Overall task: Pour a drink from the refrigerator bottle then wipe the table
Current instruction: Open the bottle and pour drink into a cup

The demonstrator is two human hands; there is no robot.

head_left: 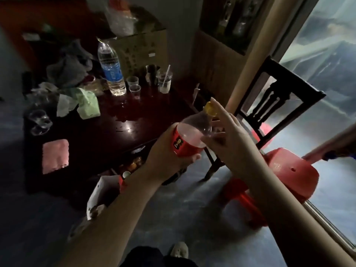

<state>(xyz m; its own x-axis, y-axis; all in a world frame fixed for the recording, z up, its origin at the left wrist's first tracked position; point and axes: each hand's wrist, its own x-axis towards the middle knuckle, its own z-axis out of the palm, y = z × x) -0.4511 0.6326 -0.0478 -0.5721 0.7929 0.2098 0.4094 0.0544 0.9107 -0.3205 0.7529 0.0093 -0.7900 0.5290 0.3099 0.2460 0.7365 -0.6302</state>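
My left hand is wrapped around a clear bottle with a red label and holds it tilted over the near right corner of the dark wooden table. Pale liquid fills its lower part. My right hand reaches to the bottle's yellow cap, thumb and fingers around the neck. Two small clear plastic cups stand at the back of the table. A pink cloth lies flat at the near left corner. Spilled liquid glistens mid-table.
A large water bottle with a blue label, a cup with a straw, a metal cup, crumpled green and white bags and clothes crowd the table's back. A dark chair and red stools stand to the right.
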